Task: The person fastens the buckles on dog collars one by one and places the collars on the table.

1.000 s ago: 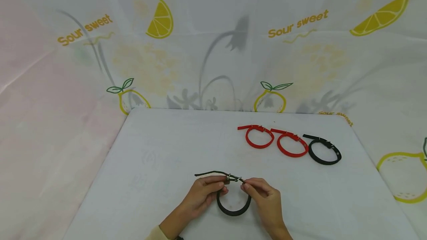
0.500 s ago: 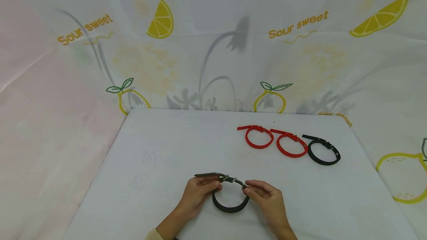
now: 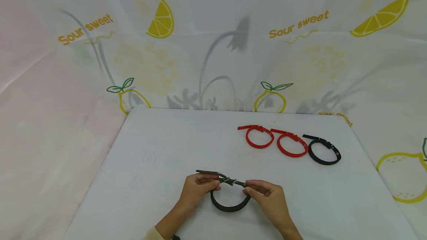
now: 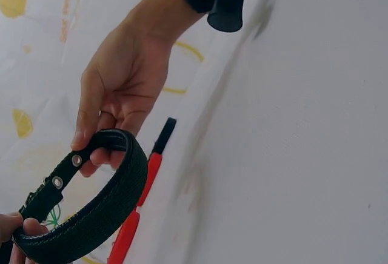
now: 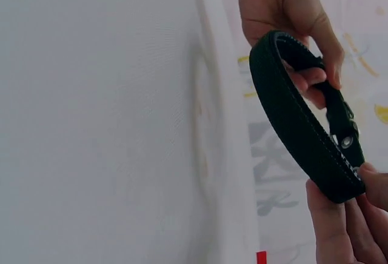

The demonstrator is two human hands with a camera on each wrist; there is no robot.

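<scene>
A dark collar (image 3: 230,208), fastened into a loop, is held up over the near part of the white table. My left hand (image 3: 196,191) pinches it on the left, close to the metal buckle (image 3: 233,182); the free strap end points out to the left above that hand. On the right, thumb and fingers of my right hand (image 3: 269,200) pinch the strap. In the left wrist view, metal-rimmed holes (image 4: 57,182) show along the strap between the hands. The right wrist view shows the wide padded band (image 5: 291,118) side-on.
Two red collars (image 3: 259,146) and another black collar (image 3: 325,163) lie in a row towards the back right of the white table (image 3: 160,143). A lemon-print cloth (image 3: 207,47) hangs behind it.
The collar has moved slightly left and turned a little, with its buckle side now showing flatter. Both hands keep their pinch; the right hand has shifted slightly. The collars at the back stay put.
</scene>
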